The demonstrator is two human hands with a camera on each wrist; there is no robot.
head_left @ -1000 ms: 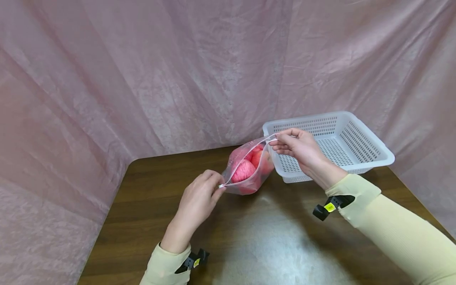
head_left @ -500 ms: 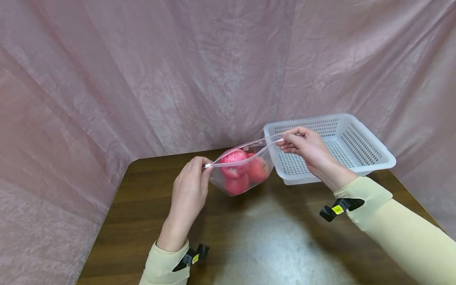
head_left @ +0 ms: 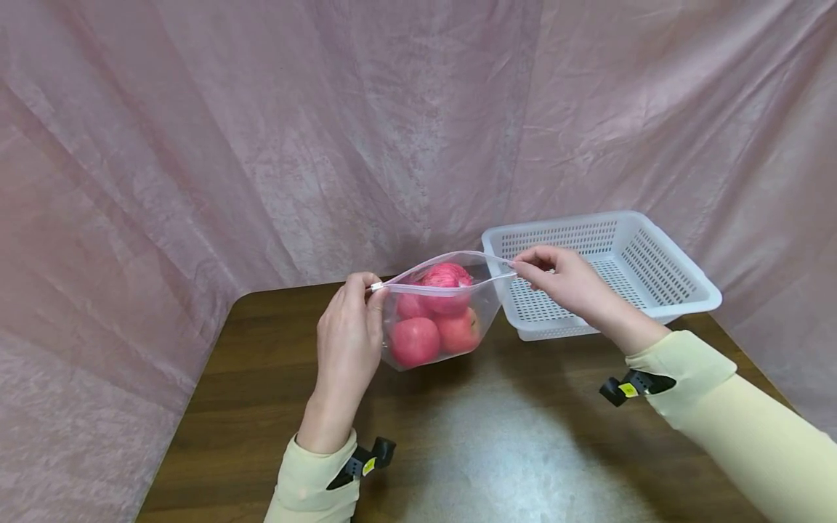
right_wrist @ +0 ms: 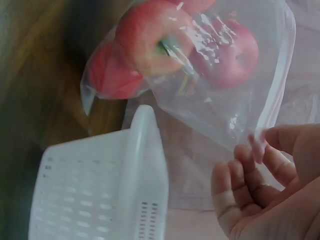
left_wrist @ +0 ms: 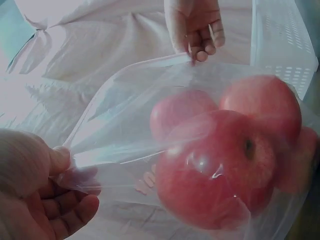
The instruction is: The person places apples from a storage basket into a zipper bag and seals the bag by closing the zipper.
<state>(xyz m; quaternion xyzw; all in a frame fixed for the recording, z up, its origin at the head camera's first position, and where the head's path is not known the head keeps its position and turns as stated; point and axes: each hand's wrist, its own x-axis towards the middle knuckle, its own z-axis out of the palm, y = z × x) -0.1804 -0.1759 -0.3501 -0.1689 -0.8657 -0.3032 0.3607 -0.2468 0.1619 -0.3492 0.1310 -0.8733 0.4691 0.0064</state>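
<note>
A clear zipper bag (head_left: pixel 487 314) hangs between my two hands with several red apples (head_left: pixel 415 341) inside. Its mouth gapes toward me, edged by a white zip strip. My left hand (head_left: pixel 349 341) pinches the left corner, where a small white slider (head_left: pixel 377 288) shows at the fingertips. The right corner is pinched between thumb and forefinger of my right hand (head_left: pixel 565 283). In the left wrist view one large apple (left_wrist: pixel 215 170) presses against the film, stem end facing the camera. In the right wrist view the apples (right_wrist: pixel 155 37) bunch at the bag's bottom.
A white perforated plastic basket (head_left: pixel 680 305) stands at the back right of the wooden table (head_left: pixel 275 407), partly behind my right hand. Pink curtain cloth (head_left: pixel 366 145) hangs behind the table and along its sides.
My left hand has moved up and slightly left, and my right hand slightly right. The bag has lifted from lying tilted to hanging stretched, its apples settling at the bottom.
</note>
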